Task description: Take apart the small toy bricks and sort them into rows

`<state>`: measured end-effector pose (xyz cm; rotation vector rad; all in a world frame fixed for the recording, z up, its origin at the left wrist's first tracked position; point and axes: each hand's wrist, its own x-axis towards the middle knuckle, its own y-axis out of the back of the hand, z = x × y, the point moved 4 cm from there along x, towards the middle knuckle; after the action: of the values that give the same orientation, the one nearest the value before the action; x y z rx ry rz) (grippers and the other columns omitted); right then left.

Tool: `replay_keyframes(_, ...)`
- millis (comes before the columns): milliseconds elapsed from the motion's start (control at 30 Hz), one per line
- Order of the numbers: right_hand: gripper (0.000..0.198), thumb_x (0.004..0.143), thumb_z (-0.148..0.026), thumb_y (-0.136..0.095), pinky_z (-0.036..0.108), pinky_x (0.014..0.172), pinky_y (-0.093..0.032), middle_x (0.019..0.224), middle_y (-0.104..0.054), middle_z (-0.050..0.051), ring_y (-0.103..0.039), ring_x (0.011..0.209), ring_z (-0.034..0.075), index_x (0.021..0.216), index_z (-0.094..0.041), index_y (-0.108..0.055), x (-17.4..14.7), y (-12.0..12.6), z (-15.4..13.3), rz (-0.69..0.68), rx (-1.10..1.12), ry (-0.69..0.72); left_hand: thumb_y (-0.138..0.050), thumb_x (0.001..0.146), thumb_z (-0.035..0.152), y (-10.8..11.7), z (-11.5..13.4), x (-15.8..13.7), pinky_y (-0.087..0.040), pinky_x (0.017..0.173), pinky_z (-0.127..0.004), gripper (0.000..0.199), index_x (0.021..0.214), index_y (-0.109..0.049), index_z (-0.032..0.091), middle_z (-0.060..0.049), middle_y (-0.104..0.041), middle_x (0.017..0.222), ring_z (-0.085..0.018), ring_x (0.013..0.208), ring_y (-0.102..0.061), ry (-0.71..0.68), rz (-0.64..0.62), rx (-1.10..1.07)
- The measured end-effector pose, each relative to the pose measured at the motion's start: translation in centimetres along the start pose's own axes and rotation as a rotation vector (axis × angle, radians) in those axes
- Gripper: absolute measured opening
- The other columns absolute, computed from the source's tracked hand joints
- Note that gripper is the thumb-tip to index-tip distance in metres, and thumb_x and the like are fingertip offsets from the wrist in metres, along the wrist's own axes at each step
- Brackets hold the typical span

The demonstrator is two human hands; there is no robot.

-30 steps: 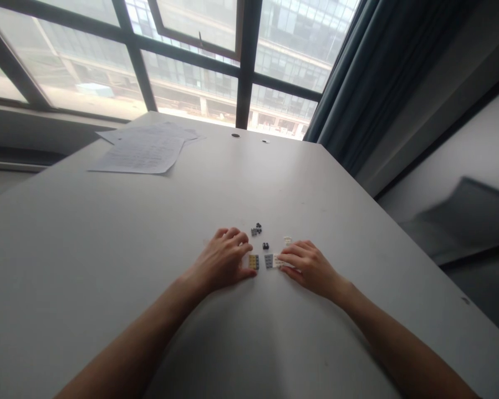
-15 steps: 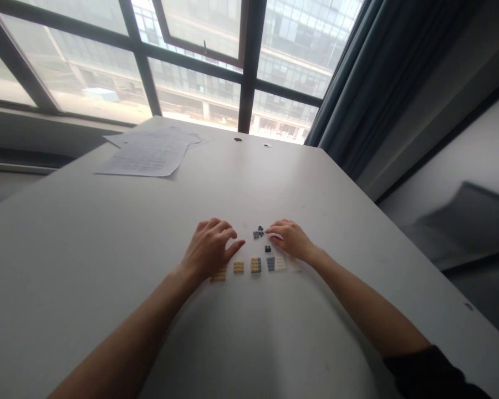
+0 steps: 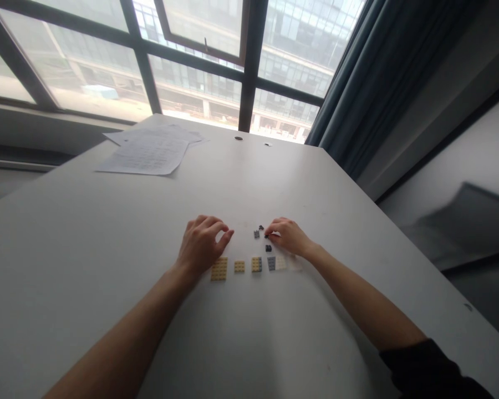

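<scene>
A row of small flat bricks lies on the white table (image 3: 108,233): a larger tan plate (image 3: 219,269), a small tan plate (image 3: 239,266), a tan-and-grey piece (image 3: 256,264), then a grey-and-white piece (image 3: 276,262). A tiny dark brick (image 3: 268,248) and a small grey brick (image 3: 256,234) lie just beyond the row. My left hand (image 3: 202,244) rests on the table with curled fingers, just above the larger tan plate, holding nothing. My right hand (image 3: 289,235) pinches a tiny dark piece (image 3: 266,235) at its fingertips, beside the grey brick.
Several printed paper sheets (image 3: 147,152) lie at the table's far left. Two small round holes (image 3: 238,138) sit near the far edge. Behind is a large window (image 3: 170,55), with a dark curtain (image 3: 378,72) at the right. The table's right edge drops off beside a wall.
My left hand slid left, uncovering the tan plates. My right hand left the white piece, moved up to the small dark pieces and pinched one of them.
</scene>
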<state>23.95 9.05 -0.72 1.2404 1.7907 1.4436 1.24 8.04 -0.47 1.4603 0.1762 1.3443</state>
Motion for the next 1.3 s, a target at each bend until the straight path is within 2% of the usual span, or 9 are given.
replay_keyframes(133, 0.026, 0.08, -0.003, -0.058, 0.028, 0.087, -0.044, 0.094, -0.071, 0.003, -0.061, 0.092, 0.016, 0.09, -0.021, -0.073, -0.7, 0.2, 0.4, -0.004, 0.071, 0.015, -0.053, 0.089, 0.034, -0.1, 0.0, -0.1, -0.04, 0.083, -0.041, 0.022, 0.078, -0.065, 0.021, -0.005, -0.069, 0.09, -0.024, 0.093, -0.056, 0.007, -0.009, -0.001)
replay_keyframes(300, 0.028, 0.079, -0.004, -0.057, 0.028, 0.082, -0.045, 0.091, -0.07, 0.004, -0.06, 0.084, 0.016, 0.097, -0.019, -0.071, -1.2, 0.5, 0.4, 0.036, 0.085, -0.008, -0.053, 0.089, 0.034, -0.2, 0.0, -0.1, -0.04, 0.083, -0.041, 0.021, 0.078, -0.064, 0.021, -0.005, -0.069, 0.09, -0.024, 0.092, -0.057, -0.001, -0.011, 0.001)
replay_keyframes(567, 0.021, 0.081, -0.009, -0.06, 0.028, 0.085, -0.045, 0.094, -0.07, 0.004, -0.061, 0.089, 0.016, 0.092, -0.021, -0.073, -1.3, 0.3, 0.4, -0.007, 0.084, -0.004, -0.053, 0.089, 0.034, -0.2, 0.0, -0.2, -0.04, 0.084, -0.04, 0.021, 0.077, -0.065, 0.021, -0.004, -0.069, 0.09, -0.023, 0.091, -0.057, 0.011, -0.026, 0.009)
replay_keyframes(767, 0.027, 0.078, -0.001, -0.059, 0.027, 0.086, -0.046, 0.093, -0.071, 0.003, -0.062, 0.09, 0.016, 0.086, -0.021, -0.074, -0.7, -0.4, 0.1, -0.01, 0.169, 0.067, -0.054, 0.088, 0.034, -0.2, 0.0, -0.2, -0.039, 0.084, -0.039, 0.021, 0.077, -0.065, 0.021, -0.004, -0.069, 0.09, -0.023, 0.091, -0.057, 0.013, -0.036, 0.02)
replay_keyframes(1000, 0.033, 0.073, 0.006, -0.056, 0.029, 0.086, -0.045, 0.091, -0.071, 0.002, -0.06, 0.09, 0.016, 0.084, -0.021, -0.073, -0.8, -0.4, -0.3, -0.029, 0.159, 0.116, -0.054, 0.088, 0.034, -0.3, 0.0, -0.2, -0.04, 0.084, -0.04, 0.022, 0.077, -0.066, 0.021, -0.005, -0.069, 0.09, -0.024, 0.091, -0.057, 0.017, -0.042, 0.012)
replay_keyframes(1300, 0.033, 0.074, 0.006, -0.057, 0.03, 0.087, -0.045, 0.091, -0.07, 0.003, -0.06, 0.089, 0.016, 0.084, -0.02, -0.073, -1.0, -0.2, -0.6, -0.03, 0.148, 0.143, -0.054, 0.088, 0.034, -0.4, -0.1, -0.2, -0.04, 0.084, -0.04, 0.021, 0.078, -0.066, 0.021, -0.004, -0.069, 0.091, -0.023, 0.092, -0.057, 0.012, -0.051, 0.012)
